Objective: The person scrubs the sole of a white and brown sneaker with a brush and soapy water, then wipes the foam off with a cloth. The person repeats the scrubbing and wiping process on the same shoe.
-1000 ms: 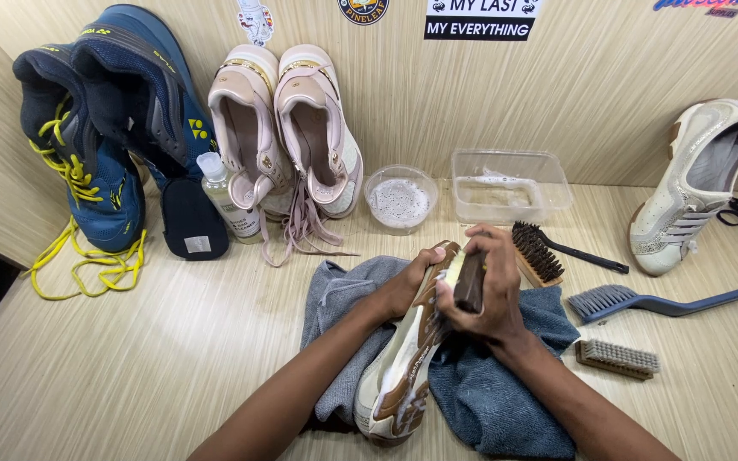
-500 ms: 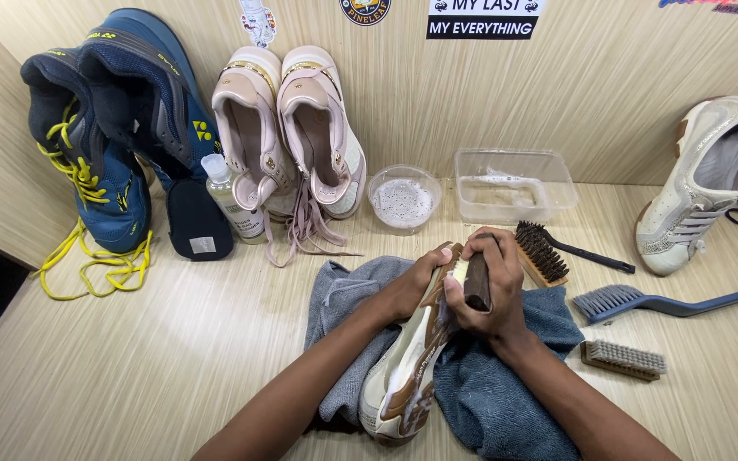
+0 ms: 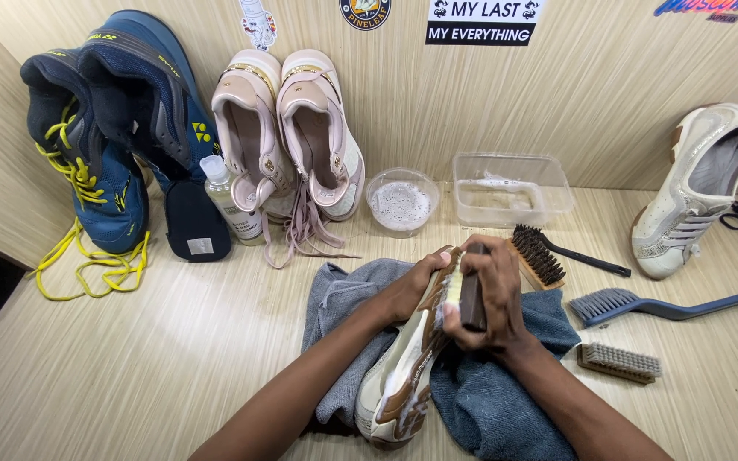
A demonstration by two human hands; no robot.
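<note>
Centrally, the white-and-brown sneaker (image 3: 403, 367) lies on the grey towel (image 3: 506, 401), long axis running 7 to 1 o'clock, toe toward 1. The left hand (image 3: 412, 286) grips its toe end; the right hand (image 3: 493, 299) clenches a dark brush (image 3: 473, 290) against it. Compared with earlier, the brush sits slightly nearer the toe.

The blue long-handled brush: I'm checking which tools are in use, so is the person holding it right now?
No, the blue long-handled brush lies untouched on the table, right of both hands.
</note>
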